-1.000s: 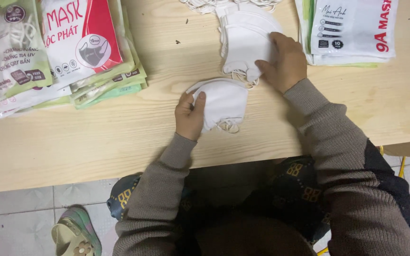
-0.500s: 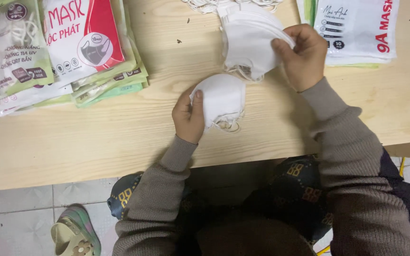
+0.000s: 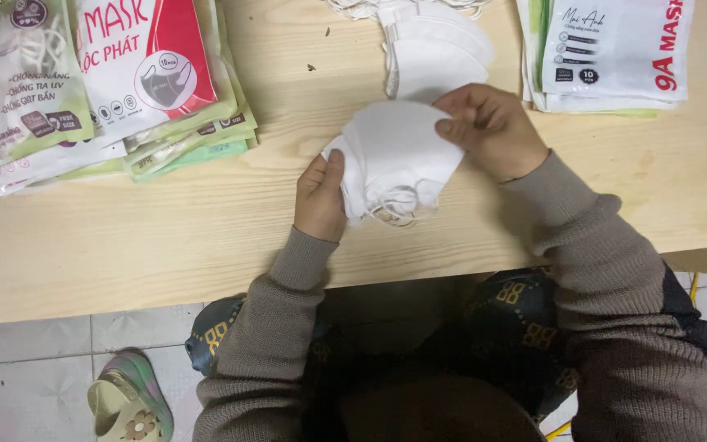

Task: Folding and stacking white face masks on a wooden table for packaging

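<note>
While the left hand [image 3: 319, 196] grips the stack of white face masks [image 3: 394, 160] at centre frame, the right hand [image 3: 493, 131] pinches its upper right edge. Both hands' fingers are closed on it, above the wooden table [image 3: 165, 237].

A small packing workshop; printed mask packets [image 3: 108, 90] stacked on a plain wooden table [image 3: 124, 237]; tiled floor [image 3: 42, 368].

A pale wooden table [image 3: 124, 245] fills the view from nine to three o'clock. Below it lies a white tiled floor [image 3: 34, 368], with a sandal [image 3: 128, 405] at seven o'clock.
</note>
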